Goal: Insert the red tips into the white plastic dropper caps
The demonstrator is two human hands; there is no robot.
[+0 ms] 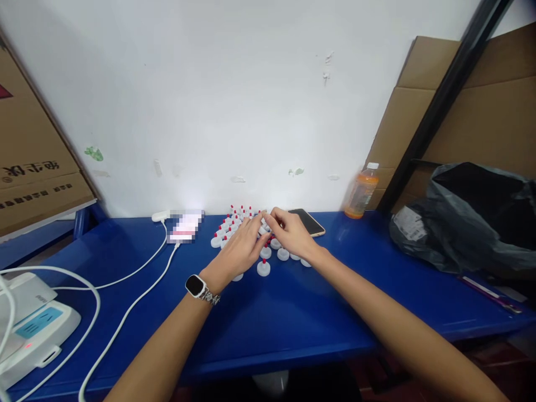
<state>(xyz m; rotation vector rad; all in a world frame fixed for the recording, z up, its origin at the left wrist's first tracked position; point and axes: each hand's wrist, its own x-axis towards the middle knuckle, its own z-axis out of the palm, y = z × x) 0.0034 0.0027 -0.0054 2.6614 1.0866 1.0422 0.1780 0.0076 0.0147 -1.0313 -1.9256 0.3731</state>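
Under both flat, spread hands [240, 248] [291, 234] (fingertips meeting) lie red-tipped white caps [263, 268].

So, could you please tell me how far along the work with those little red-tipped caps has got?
Done: many white caps with red tips already stand upright in a tight cluster on the blue table. In hand: the left hand and right hand meet over the cluster's middle; what the fingers grip is hidden. Left: a few caps sit looser at the near edge.
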